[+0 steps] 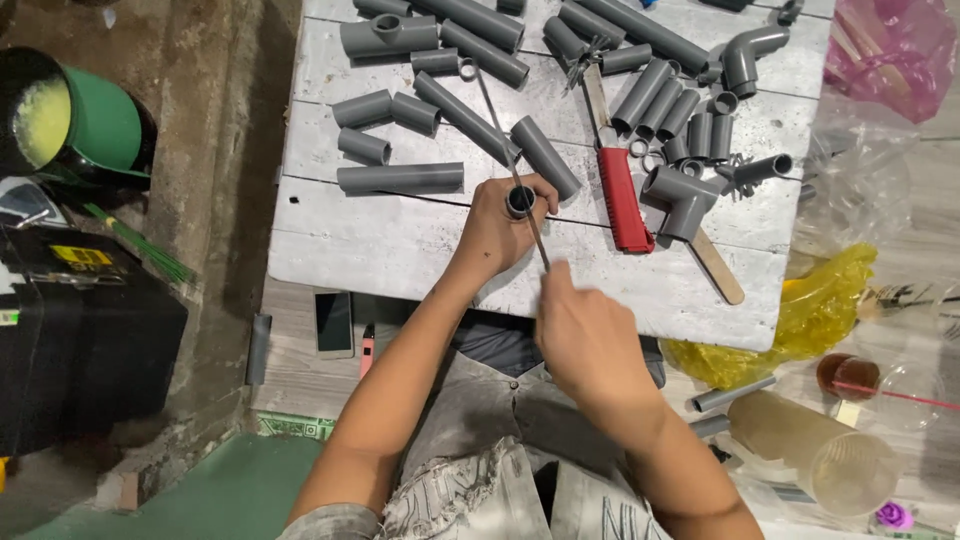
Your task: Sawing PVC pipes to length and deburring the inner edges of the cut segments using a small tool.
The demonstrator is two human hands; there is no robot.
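- A pale, whitewashed wooden plank surface, rough and scuffed, fills the upper middle of the view from the head camera; its near edge sits just above the person's lap.
- The left hand is curled tight around a short grey plastic pipe piece, held upright so its dark round mouth faces up, near the middle of the surface.
- The right hand, at 5 o'clock from the left, is closed in a pinch on the lower end of a thin grey metal rod; the rod slants up to 11 o'clock, passing across the pipe mouth.
- Both forearms rise from the bottom edge and converge toward the pipe.
- Smooth grey plastic pipe offcuts, straight and cylindrical, lie scattered from 9 to 12 o'clock of the held piece.
- A hand saw with a red handle lies just at 3 o'clock, beside a grey tee fitting.
- A flat wooden stick overhangs toward the surface's right edge.
- Bare room remains on the near left part of the surface, at 8 o'clock.
- A yellow crumpled plastic bag sits off the right edge.
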